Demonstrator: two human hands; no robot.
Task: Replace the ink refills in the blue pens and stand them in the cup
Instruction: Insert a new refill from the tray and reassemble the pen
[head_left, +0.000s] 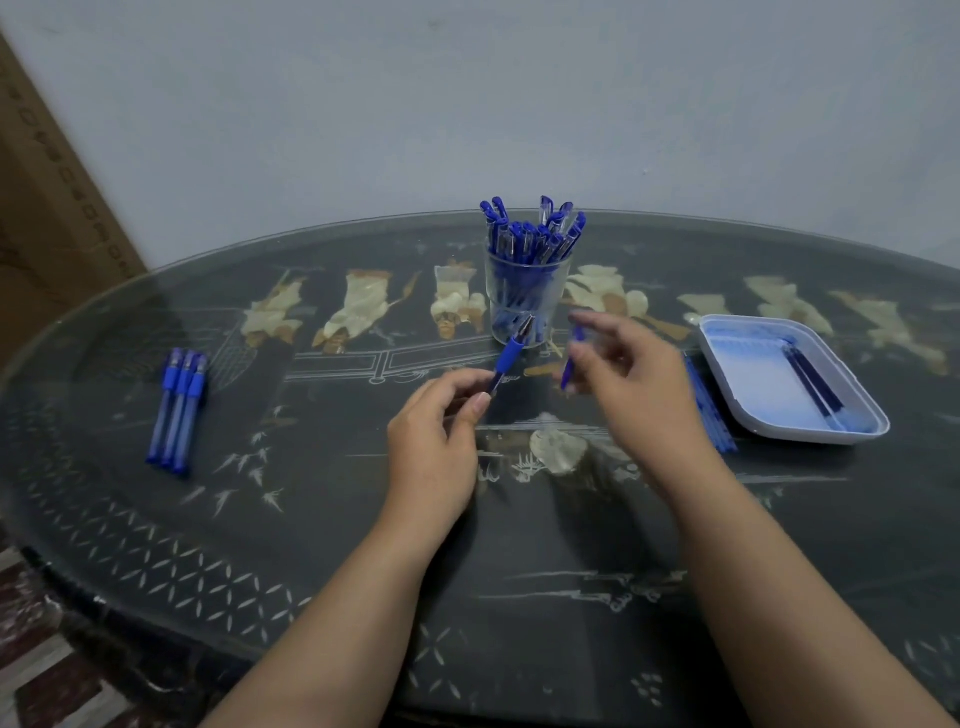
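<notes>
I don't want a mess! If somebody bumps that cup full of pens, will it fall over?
It could tip: the cup is narrow and its pens poke high above the rim, so it looks top-heavy. It seems to be clear glass, so it might crack. On the shiny tabletop it may slide.

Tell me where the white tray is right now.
In the head view, the white tray sits on the table at the right, just right of the right hand, with blue refills lying beside its left edge and two dark refills inside.
</notes>
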